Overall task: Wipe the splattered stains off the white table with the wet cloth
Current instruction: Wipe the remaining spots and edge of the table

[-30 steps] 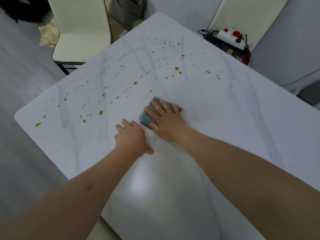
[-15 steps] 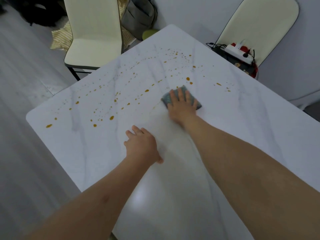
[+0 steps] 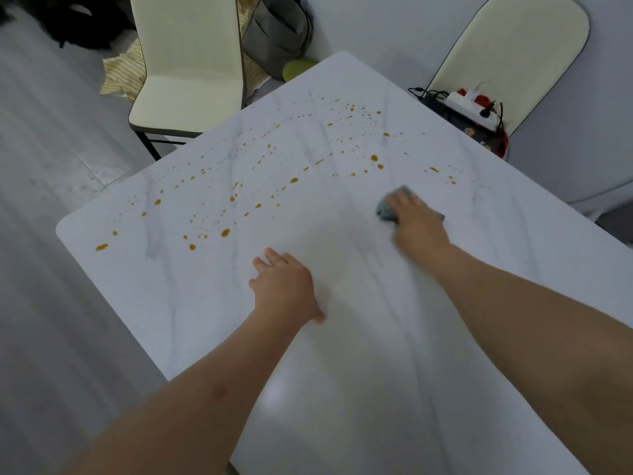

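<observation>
The white marble-look table carries many orange-brown stains spread across its far and left parts. My right hand lies flat on a grey-green wet cloth, pressing it to the table right of centre, just below the stains at the far right. Only the cloth's edges show around my fingers. My left hand rests palm down on the bare table nearer to me, fingers slightly apart, holding nothing.
A cream chair stands beyond the table's far left edge. A second cream chair at the far right holds a power strip with cables. A grey bag and a striped cloth lie on the floor behind.
My right hand has slid the cloth away from my left hand, first up the table, then to the right. The left hand has stayed planted.
</observation>
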Demonstrator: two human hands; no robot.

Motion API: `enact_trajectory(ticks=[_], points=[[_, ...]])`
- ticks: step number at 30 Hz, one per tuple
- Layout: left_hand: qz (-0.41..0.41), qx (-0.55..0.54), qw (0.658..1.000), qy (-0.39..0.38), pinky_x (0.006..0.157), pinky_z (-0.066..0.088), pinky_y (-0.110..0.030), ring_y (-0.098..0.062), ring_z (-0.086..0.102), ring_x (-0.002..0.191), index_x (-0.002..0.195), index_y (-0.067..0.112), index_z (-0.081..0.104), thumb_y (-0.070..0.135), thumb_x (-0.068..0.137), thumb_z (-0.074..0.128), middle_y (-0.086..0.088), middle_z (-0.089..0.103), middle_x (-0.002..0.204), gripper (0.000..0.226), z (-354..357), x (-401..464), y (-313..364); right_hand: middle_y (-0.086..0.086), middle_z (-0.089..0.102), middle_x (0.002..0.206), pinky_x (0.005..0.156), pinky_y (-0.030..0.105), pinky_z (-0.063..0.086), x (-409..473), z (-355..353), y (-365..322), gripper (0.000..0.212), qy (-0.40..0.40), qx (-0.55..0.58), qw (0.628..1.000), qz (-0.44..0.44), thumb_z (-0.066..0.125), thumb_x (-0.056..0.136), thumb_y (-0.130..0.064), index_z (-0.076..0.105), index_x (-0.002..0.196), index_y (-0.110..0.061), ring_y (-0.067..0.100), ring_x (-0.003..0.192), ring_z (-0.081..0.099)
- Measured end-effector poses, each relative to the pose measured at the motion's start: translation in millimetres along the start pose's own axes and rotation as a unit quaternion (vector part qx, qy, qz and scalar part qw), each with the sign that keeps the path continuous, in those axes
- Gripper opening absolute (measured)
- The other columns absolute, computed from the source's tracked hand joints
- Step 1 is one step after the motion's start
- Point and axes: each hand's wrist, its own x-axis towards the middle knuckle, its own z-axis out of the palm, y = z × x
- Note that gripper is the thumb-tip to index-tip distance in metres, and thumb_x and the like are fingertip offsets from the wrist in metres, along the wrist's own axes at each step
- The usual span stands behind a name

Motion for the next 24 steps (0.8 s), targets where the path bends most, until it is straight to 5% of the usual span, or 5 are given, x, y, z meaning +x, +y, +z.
enact_trajectory(ticks=[6,11,15,19,24], points=[[0.005,-0.010,1.000,0.010,0.112,0.034,-0.061,-0.055,0.007,0.148,0.156,-0.008,0.003,0.059,0.055,0.092,-0.034,0.000,0.162,0.150,3,3,-2,0.012,0.059,0.134,0.096,0.038,0.044,10,-26,-54,0.043,0.041,0.197,0.970,0.139,0.042,0.100,-0.017,0.046,0.143,-0.022,0.035,0.121,0.055],[0.012,-0.009,1.000,0.006,0.112,0.035,-0.061,-0.054,0.006,0.149,0.156,-0.008,0.001,0.061,0.057,0.090,-0.033,-0.002,0.163,0.149,3,3,-4,0.020,0.071,0.102,0.082,0.044,0.056,14,-33,-110,0.027,-0.092,0.542,0.815,0.182,0.046,0.102,-0.017,0.066,0.106,0.001,0.038,0.098,0.069],[0.014,-0.009,1.000,0.012,0.111,0.036,-0.060,-0.054,0.006,0.149,0.155,-0.008,0.002,0.063,0.056,0.089,-0.032,-0.001,0.163,0.150,5,3,-4,0.003,0.066,0.115,0.082,0.033,0.048,8,-30,-98,0.030,0.023,0.177,0.978,0.108,0.043,0.098,-0.019,0.061,0.122,-0.014,0.024,0.104,0.061],[0.008,-0.015,1.000,0.013,0.111,0.036,-0.060,-0.054,0.006,0.149,0.155,-0.008,0.002,0.061,0.055,0.091,-0.032,-0.001,0.163,0.151,5,4,-3,0.012,0.051,0.146,0.110,0.043,0.037,-3,3,-106,0.042,0.030,0.030,0.983,-0.178,0.043,0.100,-0.022,0.053,0.138,-0.008,0.029,0.135,0.044],[0.013,-0.006,1.000,0.025,0.113,0.035,-0.060,-0.053,0.007,0.149,0.158,0.001,-0.005,0.063,0.057,0.089,-0.031,0.000,0.163,0.151,7,3,-4,0.004,0.025,0.165,0.122,0.051,0.016,-19,60,-150,0.067,-0.042,-0.053,0.991,-0.112,0.019,0.097,-0.045,0.030,0.157,-0.016,0.024,0.153,0.017]])
